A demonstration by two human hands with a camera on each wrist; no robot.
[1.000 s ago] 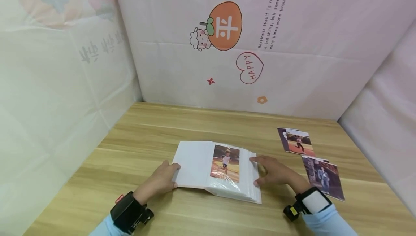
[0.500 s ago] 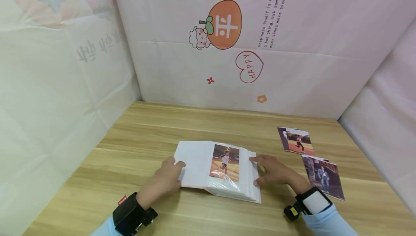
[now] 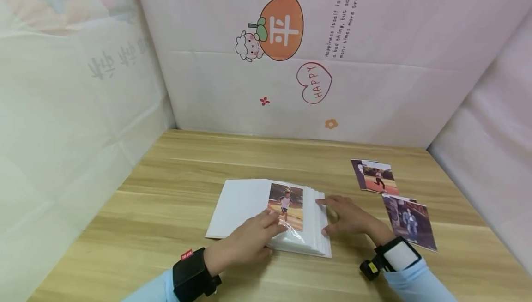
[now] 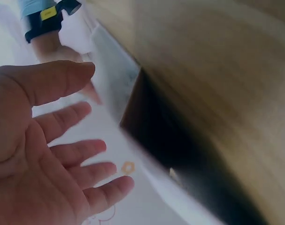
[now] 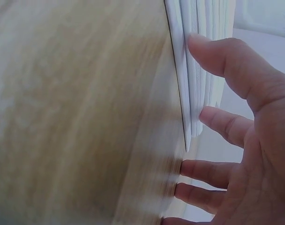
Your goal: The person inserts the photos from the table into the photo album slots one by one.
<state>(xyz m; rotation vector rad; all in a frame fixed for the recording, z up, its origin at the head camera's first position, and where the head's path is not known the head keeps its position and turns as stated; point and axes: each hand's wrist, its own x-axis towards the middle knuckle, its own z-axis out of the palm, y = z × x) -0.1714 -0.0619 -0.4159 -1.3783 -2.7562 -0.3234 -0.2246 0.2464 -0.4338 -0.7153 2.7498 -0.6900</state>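
An open photo album [image 3: 232, 205] lies on the table with its white inside cover to the left. On the first page, a photo [image 3: 291, 196] of a running child shows in a clear sleeve. Over the lower part of that page reaches my left hand [image 3: 249, 242], fingers extended and overlapping the photo's lower edge. The left wrist view shows this hand's palm [image 4: 43, 154] with nothing in it. My right hand [image 3: 349, 219] stands at the album's right side, its thumb and forefinger spread against the page edges [image 5: 203, 70]; its other fingertips rest on the table.
To the right lie two small groups of loose photos: one with a runner on a red track [image 3: 380, 179] on top, nearer me one with a figure in blue [image 3: 409, 221]. A printed cloth [image 3: 208, 94] hangs behind the wooden table [image 3: 137, 228].
My left hand has let go of the album's left cover and moved right, over the photo page. The cover lies flatter. My right hand stays at the page edges. The head view has shifted slightly.
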